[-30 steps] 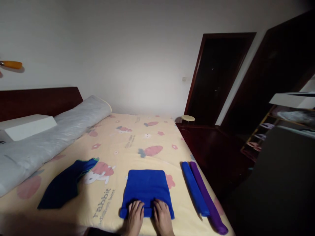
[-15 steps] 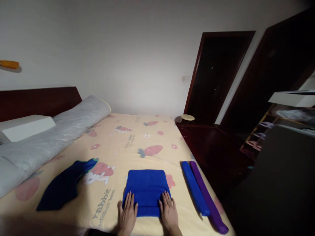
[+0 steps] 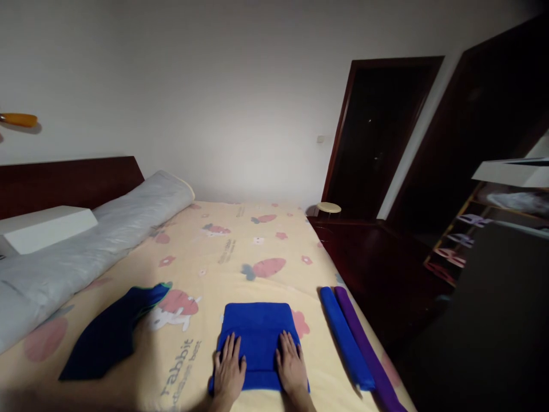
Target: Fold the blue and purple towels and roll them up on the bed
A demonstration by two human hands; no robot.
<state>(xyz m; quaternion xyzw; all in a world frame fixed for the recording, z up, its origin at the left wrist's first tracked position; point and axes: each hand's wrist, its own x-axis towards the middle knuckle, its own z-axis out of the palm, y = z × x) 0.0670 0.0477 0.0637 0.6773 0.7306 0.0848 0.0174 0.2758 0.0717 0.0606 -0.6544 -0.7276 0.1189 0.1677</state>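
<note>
A blue cloth [image 3: 258, 323], folded into a flat near-square, lies on the bed at the front centre. My left hand [image 3: 229, 366] rests flat on its lower left part, fingers stretched out. On its lower right part lies my right hand [image 3: 292, 361], also flat with extended fingers. A folded ridge runs across the cloth between the two hands. To the right are a rolled blue cloth [image 3: 346, 337] and a rolled purple cloth [image 3: 369, 349], side by side. A dark blue cloth [image 3: 111, 332] with a green edge is spread at the left.
The bed [image 3: 231, 252] has a cream sheet printed with carrots and rabbits. A grey rolled bedding bundle [image 3: 107, 234] and a white box [image 3: 51, 228] lie by the headboard [image 3: 68, 183]. Beyond the bed's right edge stand a stool [image 3: 329, 208] and a shoe rack [image 3: 454, 246].
My left hand has shifted inward and farther onto the blue cloth. My right hand also lies a little farther over it. The whole view has tilted slightly.
</note>
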